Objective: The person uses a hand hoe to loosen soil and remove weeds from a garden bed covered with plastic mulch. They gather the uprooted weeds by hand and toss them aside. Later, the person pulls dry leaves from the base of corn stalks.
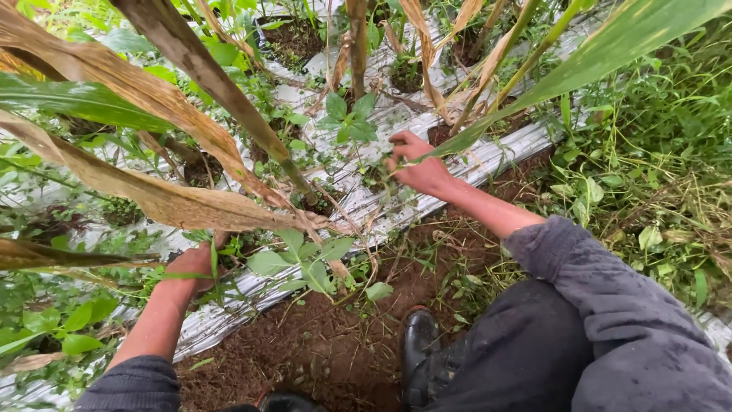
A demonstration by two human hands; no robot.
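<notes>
Silver mulch film [366, 206]; leaves hide left hand [191, 263].

Left hand [194, 263]: fingers concealed behind green leaves [301, 259] and a dry brown leaf [175, 202]; grip contents indeterminable. Right hand [419, 168]: fingertips possibly pinching small weeds [374, 177], detail too small. Black boot [419, 339]: partly cut off below.

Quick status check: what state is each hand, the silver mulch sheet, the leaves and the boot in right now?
Right hand: fingers curled into weeds on the sheet.
Left hand: partly hidden behind green leaves.
Silver mulch sheet: flat, wrinkled, dirt-streaked.
Dry corn leaves: brown, drooping.
Black boot: planted on soil.
</notes>
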